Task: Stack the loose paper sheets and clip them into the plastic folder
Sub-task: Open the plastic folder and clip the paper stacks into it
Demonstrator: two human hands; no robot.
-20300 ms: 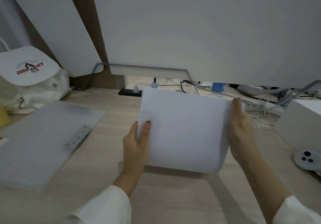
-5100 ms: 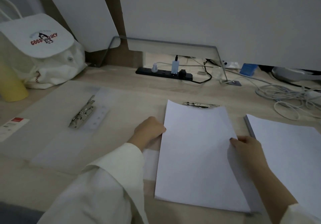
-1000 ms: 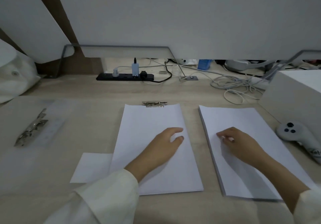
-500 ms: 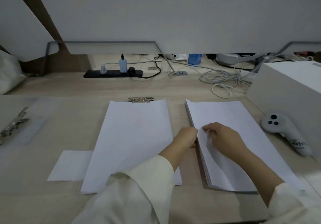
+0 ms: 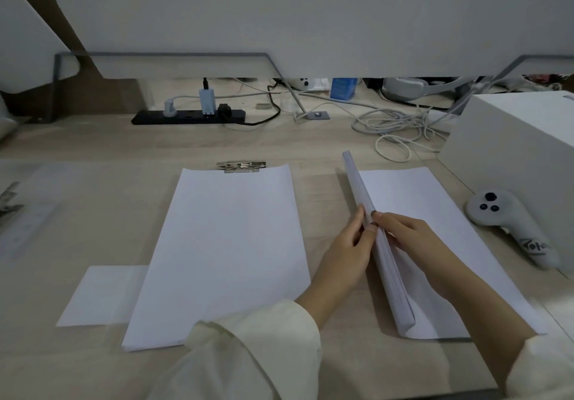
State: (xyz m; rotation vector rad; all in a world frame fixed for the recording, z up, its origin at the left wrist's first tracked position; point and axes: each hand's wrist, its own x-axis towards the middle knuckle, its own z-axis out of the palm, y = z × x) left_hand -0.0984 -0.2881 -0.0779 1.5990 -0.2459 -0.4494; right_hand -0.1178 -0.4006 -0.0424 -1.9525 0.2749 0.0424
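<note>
A flat stack of white sheets (image 5: 230,244) lies in the middle of the desk with a metal clip (image 5: 242,166) at its far edge. To its right lies a second paper pile (image 5: 416,201). Its left edge (image 5: 363,194) is lifted up off the desk. My left hand (image 5: 348,250) pinches that raised edge from the left, and my right hand (image 5: 413,235) presses it from the right, resting on the pile. The translucent plastic folder (image 5: 37,213) with its own metal clip (image 5: 7,201) lies at the far left.
A small white slip (image 5: 102,294) sticks out left of the middle stack. A white controller (image 5: 509,225) lies at the right, beside a white box (image 5: 512,151). A black power strip (image 5: 189,116) and tangled cables (image 5: 397,126) run along the back.
My left hand left the middle stack and moved right to the second pile. Both hands have raised that pile's left edge off the desk.
</note>
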